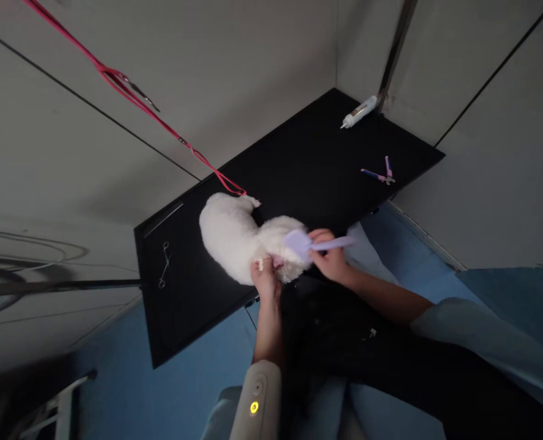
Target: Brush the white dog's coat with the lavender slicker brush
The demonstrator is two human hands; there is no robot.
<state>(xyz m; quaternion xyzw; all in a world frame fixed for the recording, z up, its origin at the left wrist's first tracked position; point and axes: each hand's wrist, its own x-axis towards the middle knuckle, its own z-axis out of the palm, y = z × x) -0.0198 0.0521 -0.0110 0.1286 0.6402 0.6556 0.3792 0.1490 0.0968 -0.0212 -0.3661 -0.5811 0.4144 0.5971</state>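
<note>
The dog [237,238] between both hands is all fluffy white fur. The brush [304,243] in the right hand [330,260] looks like smooth lilac plastic. The table [299,165] under them is matt black, and the forceps [164,264] left of the left hand [266,280] are shiny metal.

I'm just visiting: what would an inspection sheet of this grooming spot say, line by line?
Surface: black rectangular table, set in a corner.
Job's things: small white fluffy dog on the table; lilac plastic brush against its rear.
Clutter: metal forceps, white squeeze bottle, purple-handled clippers.
Grippers: left hand grips the dog's hindquarters; right hand holds the brush handle.
Cables: red leash runs from above to the dog's neck.
Surroundings: grey tiled walls, blue floor.
</note>
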